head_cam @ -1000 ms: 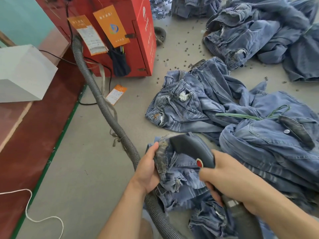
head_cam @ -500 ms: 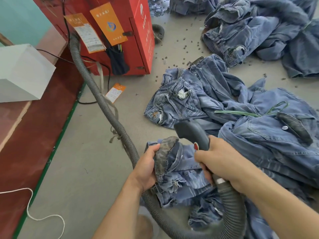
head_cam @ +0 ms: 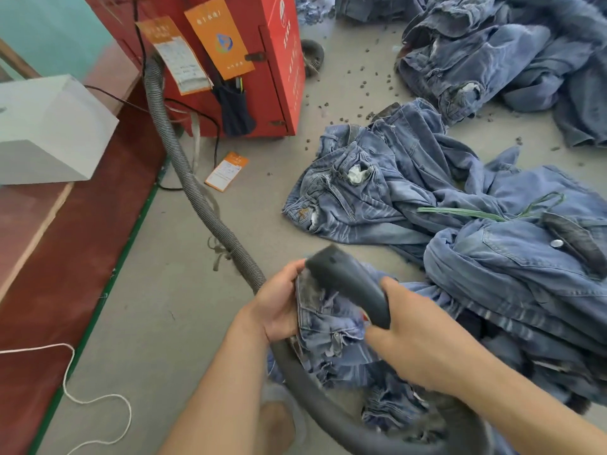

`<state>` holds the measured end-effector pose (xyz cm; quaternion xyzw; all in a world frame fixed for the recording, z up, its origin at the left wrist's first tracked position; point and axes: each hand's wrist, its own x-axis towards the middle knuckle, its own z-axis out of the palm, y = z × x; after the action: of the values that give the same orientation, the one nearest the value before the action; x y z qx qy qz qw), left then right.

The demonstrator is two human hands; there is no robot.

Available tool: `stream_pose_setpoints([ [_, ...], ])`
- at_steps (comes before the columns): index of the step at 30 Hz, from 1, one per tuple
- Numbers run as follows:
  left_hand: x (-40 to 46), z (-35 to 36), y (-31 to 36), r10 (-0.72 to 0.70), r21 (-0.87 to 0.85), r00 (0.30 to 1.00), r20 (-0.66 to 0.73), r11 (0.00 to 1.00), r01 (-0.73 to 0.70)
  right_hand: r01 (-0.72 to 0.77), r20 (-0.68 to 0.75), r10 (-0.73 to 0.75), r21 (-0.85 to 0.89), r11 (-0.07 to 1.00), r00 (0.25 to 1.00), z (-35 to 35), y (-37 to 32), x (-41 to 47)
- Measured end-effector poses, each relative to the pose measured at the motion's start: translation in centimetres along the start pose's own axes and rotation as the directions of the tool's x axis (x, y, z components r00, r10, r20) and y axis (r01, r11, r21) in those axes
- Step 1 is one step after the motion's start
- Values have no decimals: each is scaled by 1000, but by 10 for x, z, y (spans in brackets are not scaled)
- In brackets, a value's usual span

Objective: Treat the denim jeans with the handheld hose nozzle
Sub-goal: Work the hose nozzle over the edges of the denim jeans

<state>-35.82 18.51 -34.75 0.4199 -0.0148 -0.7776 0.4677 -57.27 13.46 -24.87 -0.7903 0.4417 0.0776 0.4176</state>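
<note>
Bunched pale-blue denim jeans point(head_cam: 328, 326) gripped at frayed edge by left hand point(head_cam: 279, 307), held just before body. Dark grey curved hose nozzle point(head_cam: 348, 284) clasped by right hand point(head_cam: 414, 336); nozzle mouth pointed up-left, laid against fabric beside left thumb (contact blurred).

Looks like a garment workshop floor: heaps of jeans point(head_cam: 460, 198) dumped on bare concrete point(head_cam: 170, 323), a tagged red machine point(head_cam: 272, 77) feeding a ribbed hose point(head_cam: 193, 192).

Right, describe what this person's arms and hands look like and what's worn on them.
Both forearms are bare as far as the frame shows: no sleeves in view. The left hand and right hand wear no gloves, and no rings, watch or wristband show.
</note>
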Motion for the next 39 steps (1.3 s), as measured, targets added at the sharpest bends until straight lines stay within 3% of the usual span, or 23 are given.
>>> stream_pose_setpoints([
  [3, 0, 4, -6, -26, -9, 998, 54, 1000, 26, 7, -85, 4, 118, 993, 996, -21, 8, 4],
  [5, 4, 1, -5, -35, -13, 998, 51, 999, 36, 10, -44, -2, 174, 985, 999, -35, 19, -9],
  [10, 14, -9, 5, -97, 83, 992, 79, 992, 90, 37, 175, -20, -90, 995, 984, -37, 13, -18],
  [13, 14, -5, -3, -103, 66, 981, 163, 993, 93, 79, 95, -67, -131, 988, 993, -28, 5, 4],
  [17, 13, -10, -3, -120, 12, 979, 163, 993, 120, 37, -47, -36, 17, 999, 998, -41, 12, -1],
  [19, 16, -13, 3, -109, 7, 981, 159, 994, 109, 35, -17, -35, 21, 999, 999, -44, 15, -16],
  [22, 18, -9, 6, -106, 17, 985, 139, 994, 105, 70, 118, -48, -190, 979, 992, -28, 11, -23],
  [23, 18, -9, 4, -112, 23, 985, 133, 994, 110, 77, 133, -53, -189, 979, 990, -21, 9, -19],
  [27, 13, -5, -8, -114, 6, 969, 220, 993, 115, 17, -56, -17, -2, 1000, 998, -16, 5, 6],
  [30, 9, -4, -15, -75, -42, 967, 242, 995, 88, -23, -155, 78, 329, 944, 985, -29, 18, 2],
  [34, 4, -23, -11, -1, -91, 992, 124, 996, 13, -99, 19, 109, 601, 793, 994, -45, 36, -16],
  [39, 2, -19, -12, 27, 14, 994, 103, 1000, -28, -205, 304, 37, 543, 814, 952, -27, 30, -11],
])
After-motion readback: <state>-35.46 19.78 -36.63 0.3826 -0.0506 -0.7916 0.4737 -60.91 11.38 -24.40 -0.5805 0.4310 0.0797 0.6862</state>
